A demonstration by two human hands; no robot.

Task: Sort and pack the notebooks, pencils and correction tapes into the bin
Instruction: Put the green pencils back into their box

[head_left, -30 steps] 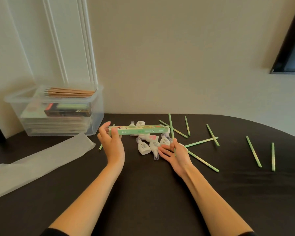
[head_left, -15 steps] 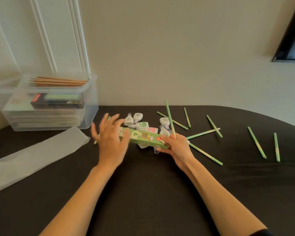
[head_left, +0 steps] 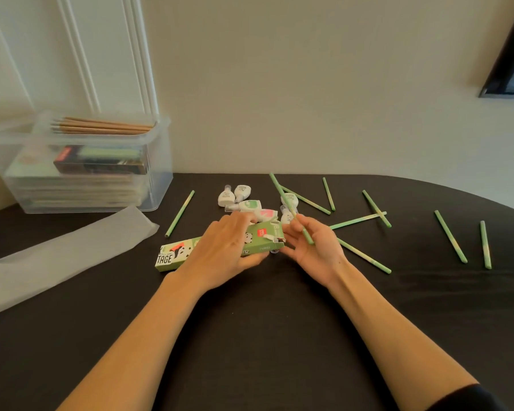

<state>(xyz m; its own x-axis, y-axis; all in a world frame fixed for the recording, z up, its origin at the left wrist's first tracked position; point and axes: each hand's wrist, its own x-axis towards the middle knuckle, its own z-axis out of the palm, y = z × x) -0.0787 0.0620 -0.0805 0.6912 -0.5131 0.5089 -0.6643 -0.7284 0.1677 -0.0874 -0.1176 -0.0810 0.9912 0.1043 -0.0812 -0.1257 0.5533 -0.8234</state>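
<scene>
My left hand (head_left: 224,247) grips a long green pencil box (head_left: 177,253) lying on the black table; its open end flap points right. My right hand (head_left: 315,243) pinches a green pencil (head_left: 282,194) that slants up and away, its lower end near the box's open end. Several white correction tapes (head_left: 242,192) lie in a cluster just behind my hands. Several more green pencils (head_left: 450,236) are scattered over the table's right half, and one (head_left: 180,213) lies to the left. The clear plastic bin (head_left: 158,161) at the back left holds stacked notebooks, a dark box and brown pencils (head_left: 104,126).
A sheet of translucent white wrapping (head_left: 57,250) lies on the table in front of the bin. The wall runs right behind the table. A dark frame (head_left: 508,54) hangs at the upper right. The black table (head_left: 264,336) curves away at the right.
The box has come down from held-up to lying on the table. My left hand now grips its middle. My right hand let go of the box end and holds a green pencil.
</scene>
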